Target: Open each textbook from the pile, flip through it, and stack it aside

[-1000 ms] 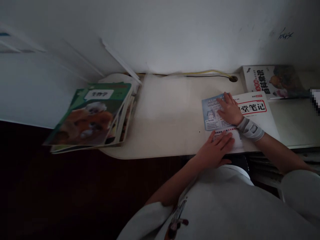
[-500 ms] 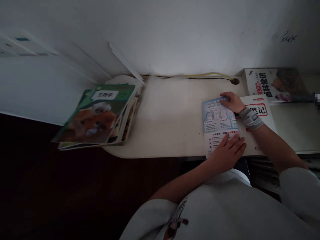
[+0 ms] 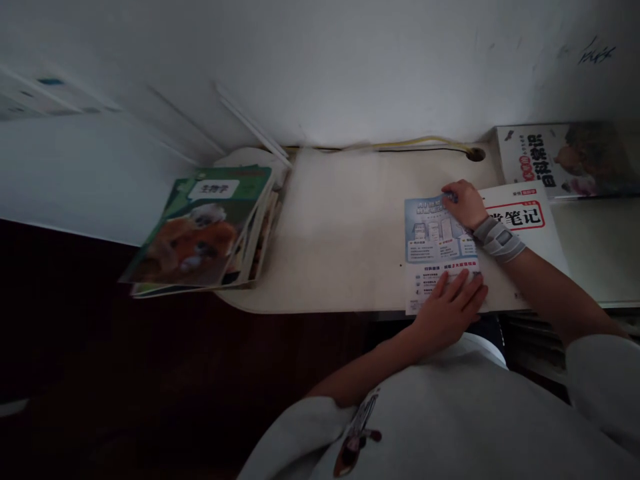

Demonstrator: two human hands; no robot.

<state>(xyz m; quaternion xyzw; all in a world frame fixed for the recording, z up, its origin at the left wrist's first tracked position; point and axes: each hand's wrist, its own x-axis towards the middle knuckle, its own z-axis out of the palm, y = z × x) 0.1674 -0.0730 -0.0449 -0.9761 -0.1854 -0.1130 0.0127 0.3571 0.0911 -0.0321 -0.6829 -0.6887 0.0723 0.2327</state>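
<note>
A blue and white printed leaflet (image 3: 433, 247) lies on the desk near its front edge. Its right side meets a white book (image 3: 525, 230) with a red-framed title. My left hand (image 3: 450, 303) rests on the leaflet's lower right part, fingers spread. At the leaflet's top right, my right hand (image 3: 465, 203) has its fingers bent together at the edge; whether they pinch the paper or something small and dark is hard to tell. A grey band is around my right wrist.
A stack of books with a green cover (image 3: 205, 227) overhangs the desk's left end. Another book (image 3: 570, 160) lies at the back right. A yellow cable (image 3: 420, 141) runs along the wall to a hole in the desk (image 3: 475, 155).
The view has shifted slightly. The white book sits a little farther right of the leaflet, with more of its title showing. The leaflet looks straighter; both hands remain on it.
</note>
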